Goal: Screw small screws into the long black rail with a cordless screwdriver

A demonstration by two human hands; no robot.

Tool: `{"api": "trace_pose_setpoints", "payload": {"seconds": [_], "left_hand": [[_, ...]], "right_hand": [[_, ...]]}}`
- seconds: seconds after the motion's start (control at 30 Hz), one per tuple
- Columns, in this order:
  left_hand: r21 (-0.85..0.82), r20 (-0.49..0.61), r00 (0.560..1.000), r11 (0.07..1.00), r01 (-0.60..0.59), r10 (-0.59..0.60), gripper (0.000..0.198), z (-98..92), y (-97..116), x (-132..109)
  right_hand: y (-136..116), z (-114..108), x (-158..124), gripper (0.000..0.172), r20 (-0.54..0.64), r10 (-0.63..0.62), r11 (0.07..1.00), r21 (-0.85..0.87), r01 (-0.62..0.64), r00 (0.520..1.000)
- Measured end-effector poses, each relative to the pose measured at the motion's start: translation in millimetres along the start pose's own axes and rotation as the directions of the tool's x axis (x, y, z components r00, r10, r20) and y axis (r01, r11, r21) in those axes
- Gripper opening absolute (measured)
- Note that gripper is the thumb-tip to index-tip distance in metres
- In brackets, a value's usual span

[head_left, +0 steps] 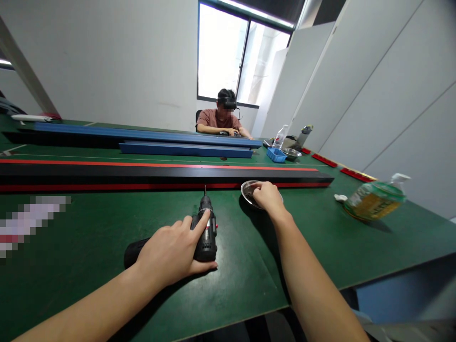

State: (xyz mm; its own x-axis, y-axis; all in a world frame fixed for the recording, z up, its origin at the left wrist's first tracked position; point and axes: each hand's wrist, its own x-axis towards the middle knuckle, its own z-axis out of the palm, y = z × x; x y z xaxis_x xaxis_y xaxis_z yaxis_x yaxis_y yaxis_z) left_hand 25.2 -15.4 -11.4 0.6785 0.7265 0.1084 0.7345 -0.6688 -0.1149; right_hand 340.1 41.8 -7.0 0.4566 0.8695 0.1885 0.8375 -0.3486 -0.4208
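Note:
Lying on its side on the green table (245, 280) is a black cordless drill (206, 242), its bit pointing away from me. My left hand (174, 249) is closed around the drill's grip, with the index finger stretched along its body. To the right, the fingers of my right hand (267, 197) reach down into a small metal bowl (245, 191). Small dark pieces show in the bowl, too small to name. My right fingertips are bent together and partly hidden, so what they pinch cannot be seen. A long black bar with red stripes (164, 176) lies just beyond both hands.
Blue long profiles (185, 149) lie farther back. At right stands a large tilted bottle (374, 202) beside a crumpled white scrap (340, 197). A blue basket (276, 155), another metal bowl (291, 153) and bottles are near the far end, where another person (217, 118) sits.

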Motion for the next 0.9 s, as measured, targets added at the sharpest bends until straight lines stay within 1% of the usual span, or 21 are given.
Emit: {"api": "trace_pose_setpoints", "payload": {"seconds": [0.1, 0.2, 0.3, 0.43, 0.73, 0.9], "left_hand": [[-0.004, -0.001, 1.000, 1.000, 0.001, -0.001, 0.108, -0.5, 0, 0], [-0.010, 0.001, 1.000, 1.000, 0.002, -0.002, 0.108, -0.5, 0, 1], [-0.015, 0.010, 1.000, 1.000, 0.009, -0.008, 0.109, -0.3, 0, 1], [-0.014, 0.017, 1.000, 1.000, 0.010, -0.010, 0.109, -0.5, 1, 0], [-0.022, 0.009, 1.000, 1.000, 0.011, -0.011, 0.109, -0.2, 0, 2], [-0.026, 0.013, 1.000, 1.000, 0.016, -0.016, 0.109, 0.4, 1, 2]], "right_hand": [[5, 1, 4, 0.040, 0.088, 0.037, 0.999, -0.041, -0.033, 0.995], [7, 3, 8, 0.035, 0.163, 0.025, 0.993, -0.121, -0.005, 0.986], [8, 4, 10, 0.035, 0.205, 0.005, 0.987, -0.158, 0.028, 0.979], [8, 3, 12, 0.037, 0.251, -0.017, 0.985, -0.160, 0.059, 0.968], [5, -2, 9, 0.038, 0.278, -0.046, 0.985, -0.150, 0.091, 0.959], [6, -3, 11, 0.039, 0.270, -0.030, 0.992, -0.108, 0.062, 0.962]]}}
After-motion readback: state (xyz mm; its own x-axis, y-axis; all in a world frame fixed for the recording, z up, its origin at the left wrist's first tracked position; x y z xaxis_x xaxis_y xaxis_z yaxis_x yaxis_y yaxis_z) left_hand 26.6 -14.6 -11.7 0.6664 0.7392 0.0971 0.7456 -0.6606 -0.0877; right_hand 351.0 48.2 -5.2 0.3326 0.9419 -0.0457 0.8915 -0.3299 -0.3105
